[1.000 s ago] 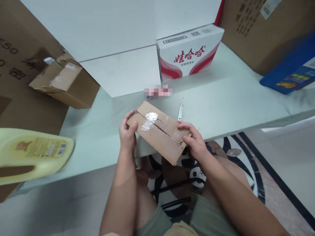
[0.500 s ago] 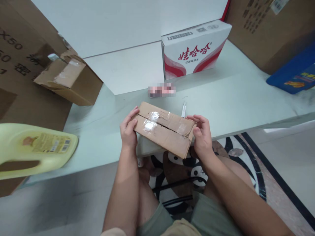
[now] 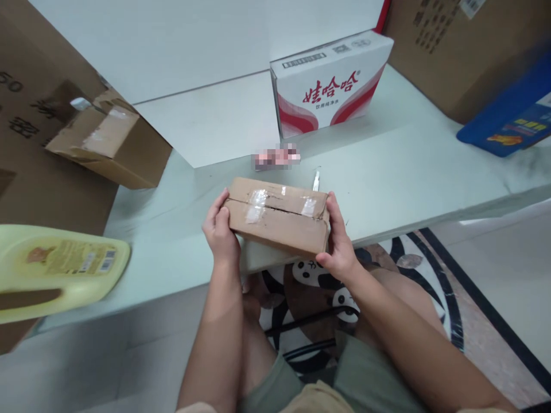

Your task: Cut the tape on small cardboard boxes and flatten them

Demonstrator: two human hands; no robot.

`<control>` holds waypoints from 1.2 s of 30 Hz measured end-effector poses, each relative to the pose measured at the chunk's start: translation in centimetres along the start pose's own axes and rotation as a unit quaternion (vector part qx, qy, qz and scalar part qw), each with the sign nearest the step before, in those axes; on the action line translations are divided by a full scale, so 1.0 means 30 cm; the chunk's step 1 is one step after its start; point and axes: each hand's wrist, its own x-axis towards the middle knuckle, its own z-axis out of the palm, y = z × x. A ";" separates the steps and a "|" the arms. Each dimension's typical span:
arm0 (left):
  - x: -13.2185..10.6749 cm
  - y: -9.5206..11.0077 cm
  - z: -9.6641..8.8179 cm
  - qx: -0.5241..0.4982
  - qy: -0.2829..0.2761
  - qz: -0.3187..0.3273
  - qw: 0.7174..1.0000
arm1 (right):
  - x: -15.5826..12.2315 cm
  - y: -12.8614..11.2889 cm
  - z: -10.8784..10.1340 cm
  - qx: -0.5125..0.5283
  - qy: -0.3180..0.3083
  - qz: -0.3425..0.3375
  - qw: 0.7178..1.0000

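A small brown cardboard box is held between both hands over the front edge of the pale table. Shiny clear tape crosses the seam on its top, and the flaps there look shut. My left hand grips the box's left end, thumb on the near side and fingers behind. At the right end, my right hand has its fingers along the far corner and the thumb low at the near corner. Just behind the box lies a slim silvery tool, partly hidden, perhaps a utility knife.
A white and red carton stands at the back, with a pixelated pink item before it. On the left are an open cardboard box and a yellow jug. A blue container stands on the right of the table.
The box has tilted, so more of its near side shows. My right hand has shifted its grip, its thumb now lower at the near corner. The view has moved slightly.
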 end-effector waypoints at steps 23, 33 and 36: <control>-0.032 -0.034 0.007 0.000 -0.092 0.063 0.994 | 0.078 0.045 -0.072 0.061 0.063 0.126 0.988; -0.053 0.005 -0.024 0.062 -0.154 0.168 0.972 | 0.080 0.031 -0.088 0.048 0.089 0.094 0.990; -0.053 0.016 -0.030 0.096 -0.167 0.180 0.965 | 0.085 0.021 -0.090 0.016 0.087 0.085 0.992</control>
